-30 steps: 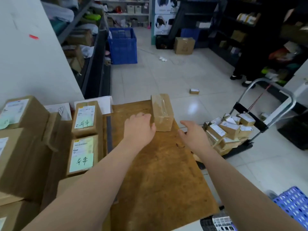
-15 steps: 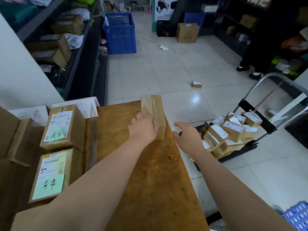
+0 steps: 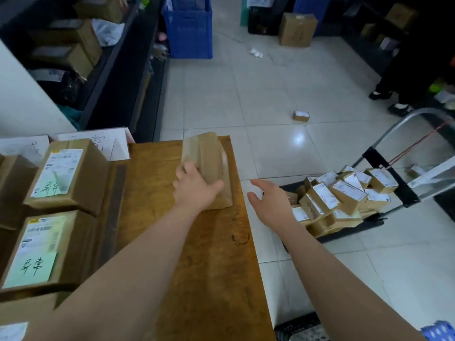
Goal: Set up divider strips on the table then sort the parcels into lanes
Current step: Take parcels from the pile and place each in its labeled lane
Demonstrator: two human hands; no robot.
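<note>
Your left grip [image 3: 197,190] grasps the near end of a taped brown parcel [image 3: 209,158]: the thumb curls round its right face and the fingers lie over its left side. The parcel sits at the far right corner of the table [image 3: 209,267], lengthwise along the right edge, with its far end at the far edge. It is blurred, so you cannot tell whether it lies flat or is tipped. Your right grip [image 3: 270,203] is released, with the fingers spread and loose and nothing in it. It hangs past the table's right edge, over the floor [image 3: 270,94] and apart from the parcel. Along the left side of the table stand two labelled boxes, each bearing a green handwritten note, one farther [image 3: 66,173] and one nearer [image 3: 41,249]. Just beside them a dark strip [image 3: 115,205] runs from near to far, between the boxes and the bare wood. White handwritten sheets [image 3: 98,143] stand at the far left edge. Off the right edge, a trolley [image 3: 403,193] on the floor carries a heap of small labelled parcels [image 3: 344,195]. Farther out on the floor lie one small box [image 3: 300,115], a blue crate [image 3: 188,28] and a cardboard carton [image 3: 296,29].
</note>
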